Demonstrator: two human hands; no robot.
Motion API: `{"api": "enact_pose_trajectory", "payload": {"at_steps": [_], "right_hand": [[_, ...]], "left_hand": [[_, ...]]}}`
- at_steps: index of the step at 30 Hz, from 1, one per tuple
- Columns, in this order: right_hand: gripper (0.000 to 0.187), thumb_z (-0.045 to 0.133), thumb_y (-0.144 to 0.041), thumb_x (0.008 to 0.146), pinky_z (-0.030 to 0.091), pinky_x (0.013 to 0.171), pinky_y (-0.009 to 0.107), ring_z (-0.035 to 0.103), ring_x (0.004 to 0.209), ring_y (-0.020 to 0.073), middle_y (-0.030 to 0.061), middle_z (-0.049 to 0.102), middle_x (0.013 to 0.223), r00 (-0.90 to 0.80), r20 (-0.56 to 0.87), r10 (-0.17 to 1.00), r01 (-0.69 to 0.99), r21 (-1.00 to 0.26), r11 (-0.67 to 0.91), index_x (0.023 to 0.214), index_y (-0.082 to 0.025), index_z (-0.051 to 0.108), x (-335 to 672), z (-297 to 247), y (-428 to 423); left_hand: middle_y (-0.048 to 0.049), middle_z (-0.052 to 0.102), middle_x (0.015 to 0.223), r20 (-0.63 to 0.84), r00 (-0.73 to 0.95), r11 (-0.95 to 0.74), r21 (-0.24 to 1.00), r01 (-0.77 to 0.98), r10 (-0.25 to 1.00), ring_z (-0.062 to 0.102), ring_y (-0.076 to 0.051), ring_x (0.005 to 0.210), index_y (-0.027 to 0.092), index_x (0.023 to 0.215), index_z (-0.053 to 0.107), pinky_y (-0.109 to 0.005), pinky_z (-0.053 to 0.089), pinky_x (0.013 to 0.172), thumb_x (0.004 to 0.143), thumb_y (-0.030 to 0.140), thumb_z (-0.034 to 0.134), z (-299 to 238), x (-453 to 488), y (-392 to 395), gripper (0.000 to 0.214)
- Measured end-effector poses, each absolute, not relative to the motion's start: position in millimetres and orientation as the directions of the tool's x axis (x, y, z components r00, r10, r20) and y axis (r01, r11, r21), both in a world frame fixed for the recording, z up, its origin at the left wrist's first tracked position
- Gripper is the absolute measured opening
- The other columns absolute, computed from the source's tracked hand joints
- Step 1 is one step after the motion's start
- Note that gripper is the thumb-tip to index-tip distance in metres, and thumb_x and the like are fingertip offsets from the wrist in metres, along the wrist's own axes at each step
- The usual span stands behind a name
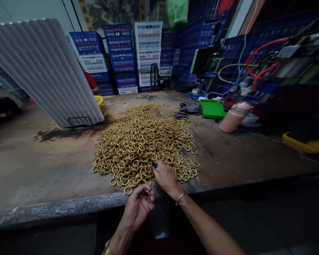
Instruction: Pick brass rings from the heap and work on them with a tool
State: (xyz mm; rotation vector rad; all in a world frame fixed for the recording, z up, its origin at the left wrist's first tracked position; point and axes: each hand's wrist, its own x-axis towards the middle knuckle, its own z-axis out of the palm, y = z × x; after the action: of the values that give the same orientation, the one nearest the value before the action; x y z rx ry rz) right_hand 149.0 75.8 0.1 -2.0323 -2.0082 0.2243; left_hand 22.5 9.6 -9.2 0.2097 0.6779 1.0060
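The left hand (139, 206) is curling palm-up just beyond the near edge of the table (55, 180), its fingers closing around a single gold-coloured ring (149, 193). The right hand (167, 178) is pinching a small dark, flat piece (154, 165) (too small to tell what it is) and is reaching over the near side of the ring heap (140, 148), a metal bracelet (180, 197) circling that wrist. The heap is spreading across the middle of the table, with loose rings lying along its near and right sides. To its left, a ribbed grey panel (50, 71) is leaning at a slant, a dark wire stand (79, 122) showing at its foot. Beyond the heap to the right, a green tray (212, 109) is lying near a pink bottle (232, 118), while stacked crates (122, 56) are lining the back.
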Motion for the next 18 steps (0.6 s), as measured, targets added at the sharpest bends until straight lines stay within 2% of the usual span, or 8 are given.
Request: {"api": "enact_pose_trajectory", "payload": {"at_steps": [4, 7, 13, 16, 18], "right_hand": [[0.015, 0.045, -0.03, 0.082, 0.028, 0.057, 0.025, 0.061, 0.07, 0.0169, 0.0048, 0.067, 0.079, 0.03, 0.076, 0.997, 0.946, -0.323, -0.004, 0.088, -0.021, 0.055, 150.9, -2.1, 81.4], [0.015, 0.045, -0.027, 0.081, 0.027, 0.057, 0.025, 0.06, 0.068, 0.016, 0.0032, 0.067, 0.076, 0.008, 0.12, 0.993, 0.938, -0.346, 0.034, 0.089, -0.022, 0.056, 153.6, -4.2, 81.4], [0.013, 0.049, -0.024, 0.078, 0.03, 0.059, 0.023, 0.058, 0.067, 0.0136, 0.0006, 0.065, 0.074, -0.168, 0.263, 0.95, 0.847, -0.454, 0.276, 0.088, -0.021, 0.057, 159.5, -4.7, 63.5], [0.012, 0.05, -0.02, 0.076, 0.032, 0.06, 0.021, 0.057, 0.067, 0.0126, 0.0001, 0.063, 0.074, -0.25, 0.306, 0.919, 0.775, -0.506, 0.38, 0.086, -0.021, 0.056, 161.2, -5.4, 52.9], [0.011, 0.05, -0.019, 0.076, 0.032, 0.059, 0.021, 0.056, 0.064, 0.0123, -0.0003, 0.062, 0.073, -0.272, 0.329, 0.904, 0.737, -0.533, 0.416, 0.086, -0.021, 0.055, 162.0, -7.3, 48.4]], "left_hand": [[0.0003, 0.054, 0.066, -0.436, 0.326, 0.518, 0.457, -0.723, 0.839, 0.051, -0.007, 0.056, 0.013, 0.065, 0.052, -0.017, 0.039, 0.045, 0.071, 0.028, 0.063, -9.4, 23.0, 11.6, 0.02], [0.0017, 0.052, 0.066, -0.43, 0.269, 0.484, 0.54, -0.688, 0.862, 0.051, -0.007, 0.055, 0.014, 0.071, 0.052, -0.016, 0.036, 0.042, 0.07, 0.03, 0.065, -4.6, 25.1, 12.8, 0.021], [0.0038, 0.052, 0.064, -0.371, 0.096, 0.362, 0.765, -0.533, 0.924, 0.051, -0.007, 0.051, 0.017, 0.089, 0.052, -0.014, 0.032, 0.037, 0.068, 0.04, 0.065, 1.4, 29.5, 18.7, 0.034], [0.0038, 0.052, 0.062, -0.354, 0.076, 0.348, 0.817, -0.461, 0.932, 0.049, -0.007, 0.048, 0.017, 0.093, 0.05, -0.013, 0.031, 0.036, 0.069, 0.044, 0.062, 0.1, 31.6, 20.5, 0.038], [0.0047, 0.05, 0.059, -0.356, 0.082, 0.356, 0.831, -0.427, 0.931, 0.046, -0.005, 0.044, 0.016, 0.089, 0.051, -0.013, 0.029, 0.035, 0.07, 0.045, 0.061, -1.5, 32.7, 20.3, 0.036]]}}
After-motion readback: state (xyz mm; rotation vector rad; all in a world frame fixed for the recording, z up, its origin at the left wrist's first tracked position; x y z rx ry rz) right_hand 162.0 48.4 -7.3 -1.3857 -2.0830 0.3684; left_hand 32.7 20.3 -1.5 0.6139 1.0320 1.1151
